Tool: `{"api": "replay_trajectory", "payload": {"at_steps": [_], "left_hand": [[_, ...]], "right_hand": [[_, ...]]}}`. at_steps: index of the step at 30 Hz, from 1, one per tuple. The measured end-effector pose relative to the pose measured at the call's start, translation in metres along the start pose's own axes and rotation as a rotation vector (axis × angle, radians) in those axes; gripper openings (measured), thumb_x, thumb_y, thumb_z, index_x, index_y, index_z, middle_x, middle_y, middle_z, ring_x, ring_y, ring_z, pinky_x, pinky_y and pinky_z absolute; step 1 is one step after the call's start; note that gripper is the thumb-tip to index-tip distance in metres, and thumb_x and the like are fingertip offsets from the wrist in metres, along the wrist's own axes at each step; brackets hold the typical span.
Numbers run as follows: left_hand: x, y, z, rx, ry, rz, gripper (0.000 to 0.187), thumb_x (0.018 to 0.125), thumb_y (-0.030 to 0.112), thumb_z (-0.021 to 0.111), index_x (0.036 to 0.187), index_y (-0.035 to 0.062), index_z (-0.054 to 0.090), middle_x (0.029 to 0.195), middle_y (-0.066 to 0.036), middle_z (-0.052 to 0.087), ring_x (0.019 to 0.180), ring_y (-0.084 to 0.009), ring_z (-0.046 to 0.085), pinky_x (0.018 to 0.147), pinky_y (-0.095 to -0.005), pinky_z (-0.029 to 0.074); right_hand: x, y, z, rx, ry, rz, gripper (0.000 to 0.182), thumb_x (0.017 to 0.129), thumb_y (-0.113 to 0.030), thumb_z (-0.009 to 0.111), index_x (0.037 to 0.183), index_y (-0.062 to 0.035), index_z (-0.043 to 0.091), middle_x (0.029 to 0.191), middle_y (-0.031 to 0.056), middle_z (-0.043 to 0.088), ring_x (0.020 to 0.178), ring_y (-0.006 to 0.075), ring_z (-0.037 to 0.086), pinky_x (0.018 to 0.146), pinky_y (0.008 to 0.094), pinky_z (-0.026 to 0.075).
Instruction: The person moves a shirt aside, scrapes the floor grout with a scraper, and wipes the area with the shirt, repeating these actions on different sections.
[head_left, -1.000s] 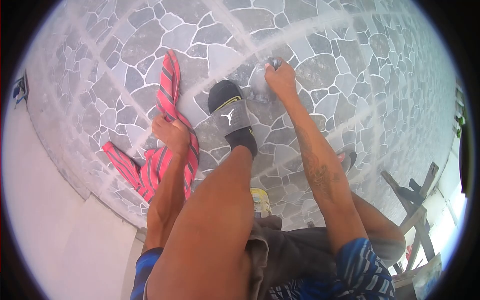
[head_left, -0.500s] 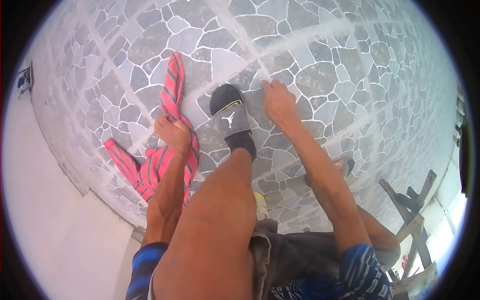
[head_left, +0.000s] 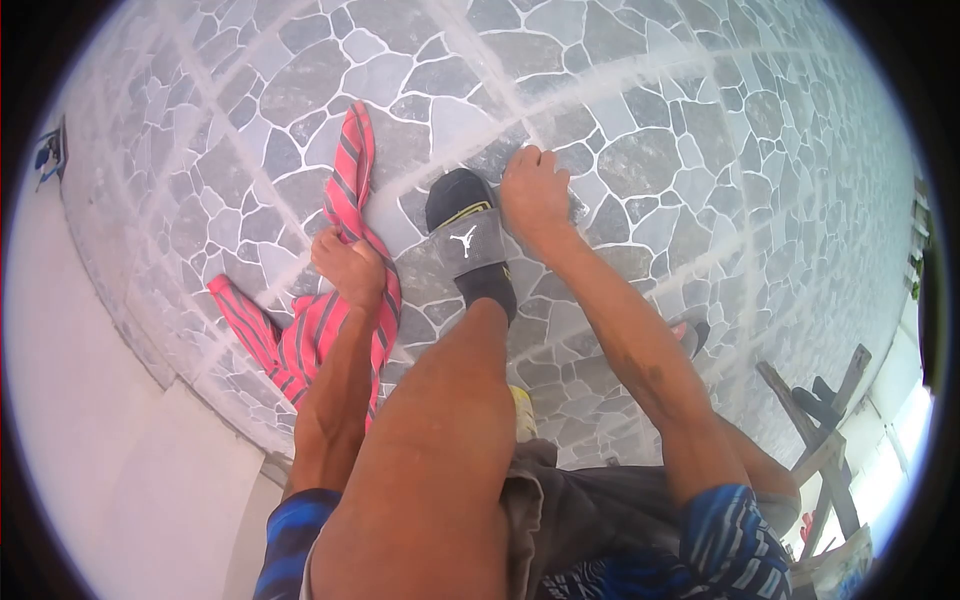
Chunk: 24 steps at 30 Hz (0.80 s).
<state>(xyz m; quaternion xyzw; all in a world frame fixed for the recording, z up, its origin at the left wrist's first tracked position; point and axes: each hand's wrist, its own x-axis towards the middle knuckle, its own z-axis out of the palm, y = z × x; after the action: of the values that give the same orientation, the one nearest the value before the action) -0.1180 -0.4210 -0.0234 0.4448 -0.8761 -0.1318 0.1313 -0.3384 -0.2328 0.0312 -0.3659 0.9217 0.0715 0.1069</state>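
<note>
My left hand [head_left: 350,268] is closed on a pink garment with grey stripes [head_left: 352,165], which lies twisted and bunched on the floor. One sleeve-like end stretches away from me past the fist, and another part spreads to the lower left. On the other side of my foot, my right hand [head_left: 538,195] is down at the stone-patterned floor [head_left: 630,160] with its fingers curled. Whatever is under those fingers is hidden. Between both hands stands my foot in a dark sock and a grey slide sandal [head_left: 468,243] with a white figure logo.
A wooden stand [head_left: 825,440] is at the lower right. Beyond my right forearm lies another sandal [head_left: 692,336], partly covered. A pale wall [head_left: 130,430] borders the floor on the left. Something yellow [head_left: 523,412] shows beside my knee.
My right hand has moved left, closer to the slide sandal, and slightly away from me. My left hand and the pink garment stay nearly the same.
</note>
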Motion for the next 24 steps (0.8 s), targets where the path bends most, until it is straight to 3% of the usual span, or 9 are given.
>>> {"api": "replay_trajectory", "payload": {"at_steps": [4, 7, 24], "left_hand": [[-0.001, -0.002, 0.001, -0.006, 0.025, 0.024, 0.04, 0.08, 0.008, 0.054, 0.118, -0.0009, 0.053, 0.121, -0.023, 0.054, 0.119, -0.0433, 0.047, 0.104, -0.055, 0.034], [0.001, 0.001, 0.0, -0.001, 0.001, -0.004, 0.04, 0.079, 0.008, 0.053, 0.117, -0.0009, 0.053, 0.12, -0.023, 0.054, 0.117, -0.0432, 0.047, 0.103, -0.0548, 0.034], [0.003, 0.001, -0.002, -0.045, 0.018, 0.046, 0.04, 0.08, 0.006, 0.052, 0.118, -0.002, 0.053, 0.118, -0.024, 0.053, 0.116, -0.0433, 0.047, 0.103, -0.0537, 0.033]], "right_hand": [[0.004, 0.005, -0.007, -0.008, 0.011, 0.042, 0.025, 0.081, -0.013, 0.068, 0.102, -0.001, 0.062, 0.102, 0.0108, 0.058, 0.096, 0.0264, 0.059, 0.068, 0.0428, 0.053], [0.004, 0.001, 0.001, -0.018, -0.036, 0.004, 0.027, 0.083, -0.015, 0.067, 0.106, -0.0002, 0.066, 0.105, 0.011, 0.056, 0.098, 0.0274, 0.056, 0.073, 0.0439, 0.05], [0.006, 0.005, -0.002, -0.022, -0.003, 0.027, 0.025, 0.086, -0.016, 0.066, 0.106, -0.0036, 0.061, 0.106, 0.0094, 0.057, 0.099, 0.0249, 0.058, 0.073, 0.0418, 0.053]]}}
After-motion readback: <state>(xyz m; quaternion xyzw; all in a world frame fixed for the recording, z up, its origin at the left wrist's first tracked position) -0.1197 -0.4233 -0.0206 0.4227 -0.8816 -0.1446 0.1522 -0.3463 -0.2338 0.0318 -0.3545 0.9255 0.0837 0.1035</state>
